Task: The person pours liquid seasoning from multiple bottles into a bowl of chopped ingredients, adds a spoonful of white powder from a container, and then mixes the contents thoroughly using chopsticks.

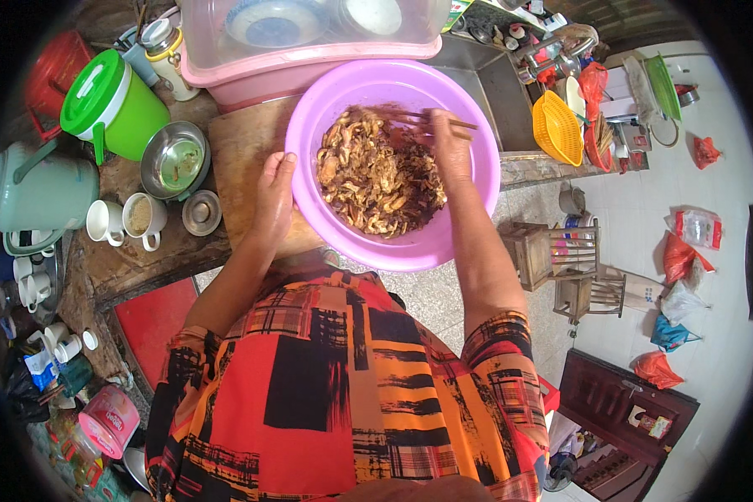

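Note:
A wide purple plastic basin (392, 258) rests partly on a wooden cutting board (251, 128), its near right side reaching past the counter edge. Inside lies a heap of brown and yellowish food pieces (370, 176), coated in dark sauce or seasoning; I cannot tell exactly what food it is. My left hand (276, 194) grips the basin's left rim, thumb on top. Above the basin's right part, my right hand (450, 147) holds wooden chopsticks (408, 117), whose tips are blurred over the far side of the heap.
A pink lidded dish box (314, 63) stands behind the basin, a steel sink (502, 94) to its right. Leftward are a green jug (122, 106), a steel bowl (174, 160), a white mug of grains (144, 216) and a small metal lid (201, 213). A yellow basket (557, 128) sits beyond the sink.

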Demonstrator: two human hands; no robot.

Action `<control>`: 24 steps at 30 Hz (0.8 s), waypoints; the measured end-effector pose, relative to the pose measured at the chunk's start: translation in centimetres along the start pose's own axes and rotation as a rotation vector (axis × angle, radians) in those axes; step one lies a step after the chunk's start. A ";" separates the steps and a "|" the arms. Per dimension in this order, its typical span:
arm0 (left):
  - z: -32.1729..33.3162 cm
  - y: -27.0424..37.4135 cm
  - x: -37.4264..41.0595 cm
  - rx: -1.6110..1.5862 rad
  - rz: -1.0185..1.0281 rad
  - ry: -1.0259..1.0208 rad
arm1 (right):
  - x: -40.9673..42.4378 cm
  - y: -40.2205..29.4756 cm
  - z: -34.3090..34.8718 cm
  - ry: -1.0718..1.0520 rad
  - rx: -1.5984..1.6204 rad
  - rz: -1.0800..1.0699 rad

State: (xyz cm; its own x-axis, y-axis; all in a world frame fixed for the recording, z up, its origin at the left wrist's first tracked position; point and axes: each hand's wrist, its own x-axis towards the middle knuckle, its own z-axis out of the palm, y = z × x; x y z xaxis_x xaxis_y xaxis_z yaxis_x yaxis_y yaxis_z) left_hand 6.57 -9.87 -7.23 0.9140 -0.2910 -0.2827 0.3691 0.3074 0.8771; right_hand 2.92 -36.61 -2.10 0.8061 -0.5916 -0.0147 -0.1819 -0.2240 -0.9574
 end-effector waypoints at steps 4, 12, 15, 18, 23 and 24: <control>-0.4 -0.5 0.1 -0.014 0.040 -0.010 | -1.8 -1.7 1.0 -0.245 0.098 0.104; 0.2 0.0 0.4 -0.001 0.063 -0.006 | -3.5 -6.8 -7.6 -0.124 -0.171 0.081; 0.1 -0.5 0.6 -0.040 0.047 -0.016 | -2.9 -6.0 -10.7 0.083 -0.211 0.012; 0.7 -0.3 0.3 -0.050 0.055 -0.001 | -2.5 -1.5 -11.7 0.064 -0.218 0.092; 0.4 -0.7 0.5 -0.002 0.101 0.039 | -3.4 -1.1 -6.5 0.140 0.037 0.124; 0.4 -0.8 0.6 0.028 0.112 0.048 | -3.2 -0.7 -5.4 0.101 0.131 0.128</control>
State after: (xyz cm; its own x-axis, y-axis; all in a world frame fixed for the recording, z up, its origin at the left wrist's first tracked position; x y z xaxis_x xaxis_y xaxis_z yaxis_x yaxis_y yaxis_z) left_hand 6.76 -10.66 -7.90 0.9566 -0.2126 -0.1994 0.2595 0.3100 0.9146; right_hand -2.55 -38.71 0.19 0.7194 -0.6848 -0.1160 -0.1994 -0.0437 -0.9789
